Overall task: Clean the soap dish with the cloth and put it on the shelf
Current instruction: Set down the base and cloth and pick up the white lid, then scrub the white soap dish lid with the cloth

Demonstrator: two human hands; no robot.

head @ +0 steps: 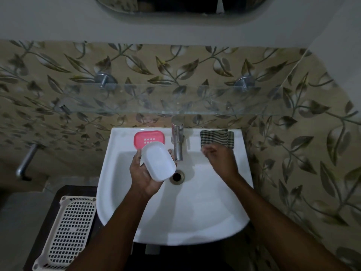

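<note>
My left hand (143,173) grips a white oval soap dish part (158,161) over the left of the white sink (175,216). A pink slotted soap dish tray (149,139) lies on the sink's back rim, just behind the white part. A folded checked cloth (217,137) lies on the rim right of the tap. My right hand (218,159) hovers just in front of the cloth with fingers loosely curled, holding nothing. A glass shelf (175,100) is fixed to the wall above the sink.
A chrome tap (177,141) stands at the middle of the back rim, between my hands. The drain (176,177) sits below it. A cream perforated basket (66,233) rests on a dark surface at lower left. A mirror (179,4) hangs above.
</note>
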